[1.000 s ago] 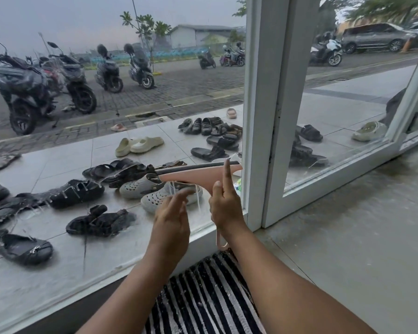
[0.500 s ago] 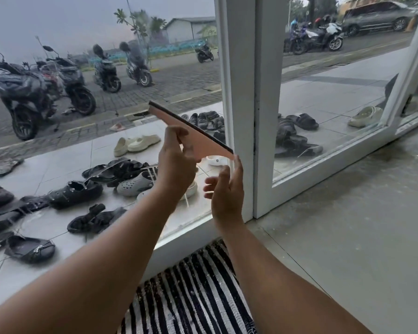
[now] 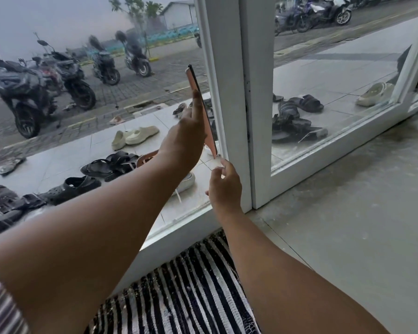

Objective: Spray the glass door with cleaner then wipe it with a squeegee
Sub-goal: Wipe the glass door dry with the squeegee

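Left hand (image 3: 184,138) grip clamped on the pink squeegee (image 3: 200,109), which stands nearly upright against the glass door (image 3: 87,97), beside its white frame (image 3: 223,75). Right hand (image 3: 225,186) hangs just below the blade's lower end, fingers loosely apart, holding nothing.

A black-and-white striped mat (image 3: 179,292) lies on the grey floor (image 3: 348,237) against the door frame.
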